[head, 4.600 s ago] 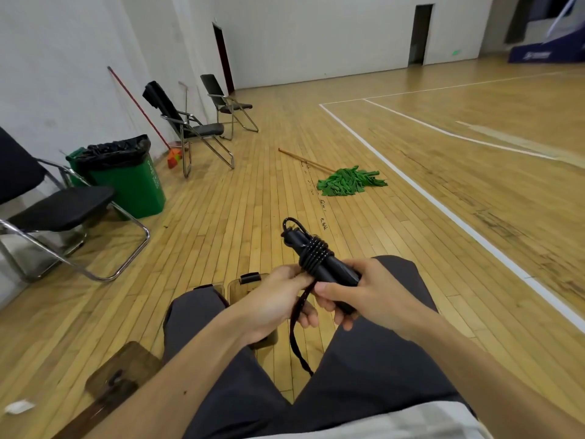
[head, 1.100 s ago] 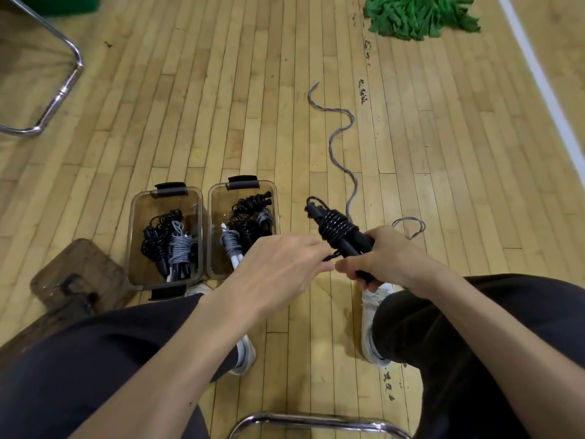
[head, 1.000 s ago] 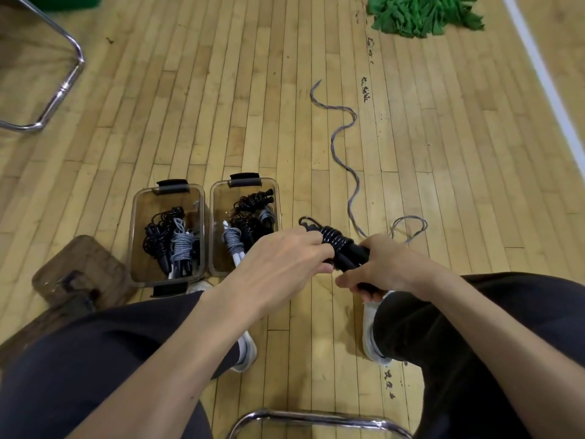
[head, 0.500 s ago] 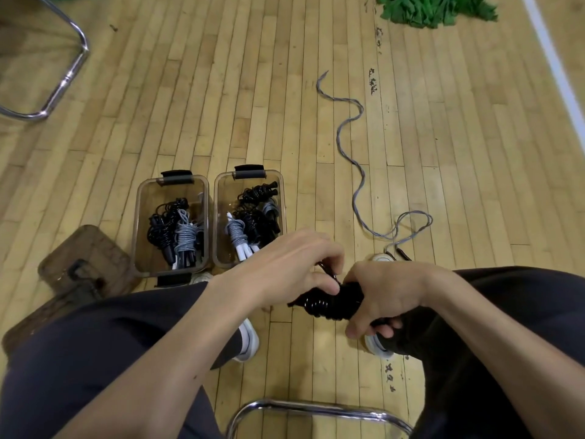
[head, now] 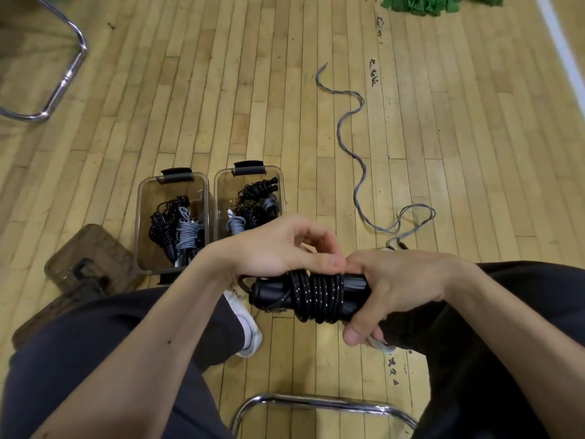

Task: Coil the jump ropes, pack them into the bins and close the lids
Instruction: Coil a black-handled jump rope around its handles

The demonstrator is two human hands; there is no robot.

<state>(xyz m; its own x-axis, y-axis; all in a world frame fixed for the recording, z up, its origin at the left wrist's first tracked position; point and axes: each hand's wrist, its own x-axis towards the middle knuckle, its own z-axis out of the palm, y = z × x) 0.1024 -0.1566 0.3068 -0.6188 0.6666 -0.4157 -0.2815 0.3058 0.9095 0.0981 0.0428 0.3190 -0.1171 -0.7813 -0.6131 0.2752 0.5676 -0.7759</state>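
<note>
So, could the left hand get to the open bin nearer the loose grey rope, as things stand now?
Probably yes. The bin stands open just beyond the left hand, with nothing between them. That hand, however, now pinches the coiled black jump rope.

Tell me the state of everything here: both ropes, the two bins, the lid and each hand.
Black rope: coiled round its handles, held in both hands.
Grey rope: uncoiled, loose on the floor.
Left bin: open, coiled ropes inside.
Right bin: open, coiled ropes inside.
Lid: off, on the floor left of the left bin.
Left hand: pinches the black rope.
Right hand: grips the black rope.
</note>
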